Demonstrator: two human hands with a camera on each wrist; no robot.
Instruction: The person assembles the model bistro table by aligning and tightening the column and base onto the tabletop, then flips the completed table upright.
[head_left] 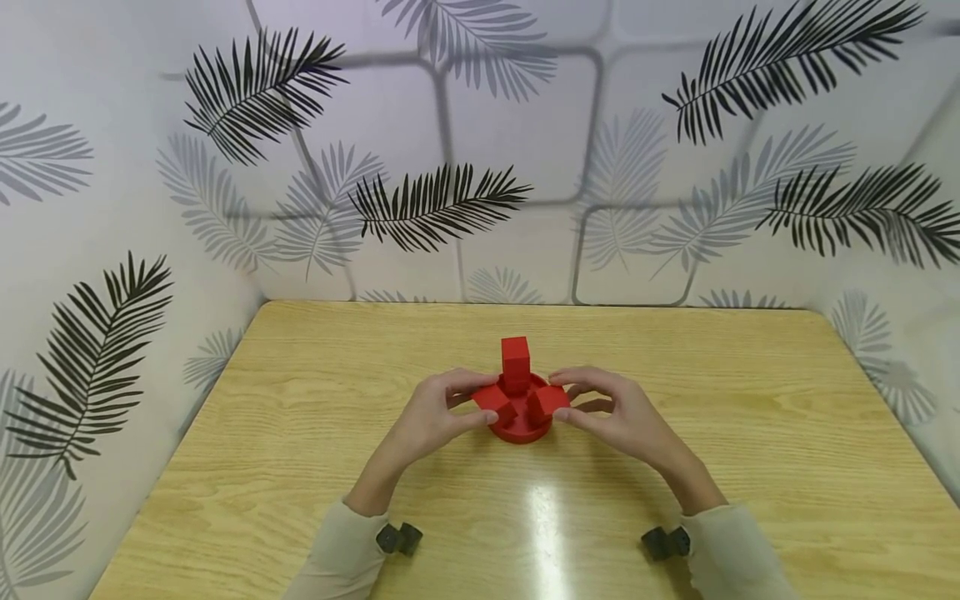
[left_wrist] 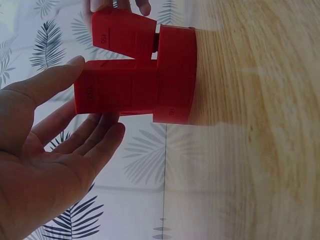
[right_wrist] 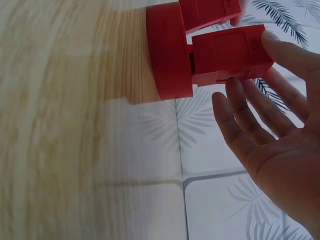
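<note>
A round red base (head_left: 520,435) stands on the wooden table with three red blocks rising from it. The rear block (head_left: 516,360) is upright and untouched. My left hand (head_left: 431,417) pinches the left block (left_wrist: 117,87), marked 152, between thumb and fingers at its outer end. My right hand (head_left: 626,417) holds the outer end of the right block (right_wrist: 230,52), marked 156, with the thumb on one side and fingertips on the other. Both held blocks lean outward in the head view. In the left wrist view, the left block meets the base (left_wrist: 175,75).
The wooden table (head_left: 300,358) extends around the base on all sides. A patterned wall covering (head_left: 517,250) with leaf prints rises behind the table's back edge and along both sides. Dark wrist devices (head_left: 399,539) sit beside both sleeves.
</note>
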